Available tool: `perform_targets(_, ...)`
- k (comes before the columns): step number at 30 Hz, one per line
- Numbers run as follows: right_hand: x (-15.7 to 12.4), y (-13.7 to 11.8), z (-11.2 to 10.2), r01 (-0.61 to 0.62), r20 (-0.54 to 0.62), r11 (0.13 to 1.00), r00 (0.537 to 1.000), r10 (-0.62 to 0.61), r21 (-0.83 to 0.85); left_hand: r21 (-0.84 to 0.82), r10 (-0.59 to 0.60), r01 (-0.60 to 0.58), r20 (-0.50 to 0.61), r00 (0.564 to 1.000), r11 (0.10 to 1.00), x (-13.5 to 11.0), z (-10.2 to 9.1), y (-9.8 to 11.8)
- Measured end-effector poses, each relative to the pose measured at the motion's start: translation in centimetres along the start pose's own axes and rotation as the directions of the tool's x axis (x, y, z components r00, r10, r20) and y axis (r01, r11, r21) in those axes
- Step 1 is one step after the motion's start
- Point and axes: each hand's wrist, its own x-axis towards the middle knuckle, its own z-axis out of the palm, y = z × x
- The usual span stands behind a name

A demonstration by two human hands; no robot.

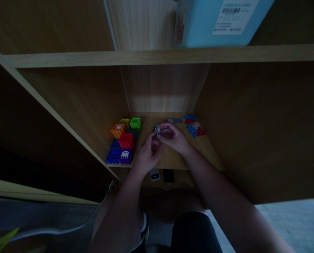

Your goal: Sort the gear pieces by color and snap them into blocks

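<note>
grey piece (pixel 157 129) – small, jagged-edged, right hand (pixel 174 136) pinching, left hand (pixel 148 151) touching

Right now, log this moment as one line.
right hand: pinching small grey plastic piece; left hand: fingertips at it; wooden shelf: multicoloured boxlike plastic blocks left, flat blue and red pieces right

The small grey piece (pixel 157 129), paler on its face and uneven along its edge, was pinched in the right hand (pixel 174 136), its near side at the left hand's (pixel 147 155) fingertips, above the wooden shelf (pixel 170 160), too dim to show an exact shape
</note>
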Motion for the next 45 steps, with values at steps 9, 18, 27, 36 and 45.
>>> perform_targets(9, -0.2, -0.1, -0.4, 0.173, -0.008, 0.940, 0.983, -0.184, -0.292, -0.036, -0.015, 0.015, 0.007, 1.000, 0.999, 0.1, 0.0, 0.1)
perform_targets(18, -0.4, 0.1, -0.5, 0.187, -0.049, 0.928, 0.976, -0.214, -0.321, -0.034, -0.016, 0.016, 0.009, 1.000, 0.999, 0.1, 0.0, -0.1)
perform_targets(27, 0.3, 1.1, -0.7, 0.136, -0.139, 0.926, 0.971, -0.196, -0.351, -0.017, -0.038, 0.038, 0.017, 0.999, 0.999, 0.2, -0.1, 0.3)
perform_targets(36, 1.0, 1.9, -0.6, 0.101, -0.160, 0.929, 0.973, -0.167, -0.357, 0.072, -0.030, 0.033, -0.035, 0.999, 0.997, 0.4, -0.1, 0.5)
perform_targets(45, 1.7, 2.9, -0.6, 0.163, -0.106, 0.926, 0.972, -0.210, -0.339, 0.147, 0.012, -0.014, 0.009, 1.000, 0.989, 0.4, 0.1, 0.6)
